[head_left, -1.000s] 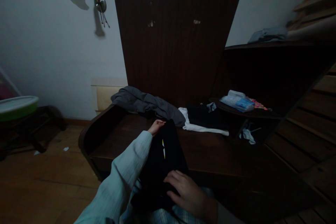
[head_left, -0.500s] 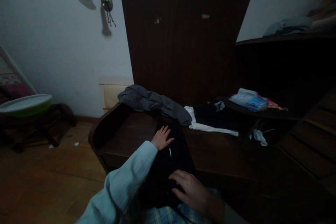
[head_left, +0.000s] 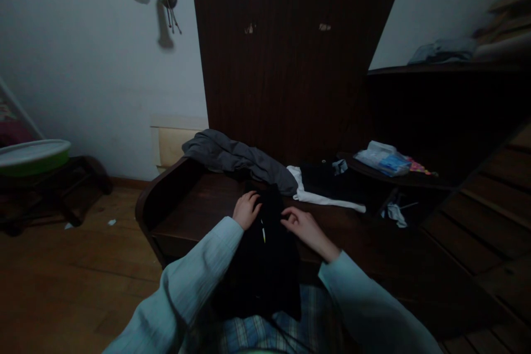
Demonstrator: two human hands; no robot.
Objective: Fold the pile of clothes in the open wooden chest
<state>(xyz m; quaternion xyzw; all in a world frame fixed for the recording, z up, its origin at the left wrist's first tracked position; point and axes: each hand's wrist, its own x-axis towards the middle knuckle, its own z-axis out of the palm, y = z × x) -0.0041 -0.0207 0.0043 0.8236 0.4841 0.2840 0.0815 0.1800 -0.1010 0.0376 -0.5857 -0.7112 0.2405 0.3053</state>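
A black garment [head_left: 261,276] lies lengthwise from my lap up onto the dark wooden bench; a small white and yellow mark shows on it. My left hand [head_left: 246,211] is at the garment's left edge near its far end, its fingers curled in on the cloth. At the opposite edge, my right hand [head_left: 302,227] pinches the cloth between thumb and fingers. The dimness hides the garment's folds and exact kind.
Behind the hands, a grey cloth [head_left: 236,155] lies along the back of the bench [head_left: 182,218]. To its right are white and black cloths [head_left: 327,200]. A plastic packet [head_left: 384,159] sits on a low shelf. A green basin [head_left: 35,160] rests on a stool at left.
My right hand has moved forward from near my lap to the garment's right edge and closed there. The left hand has shifted to the left edge, its fingers curling from spread.
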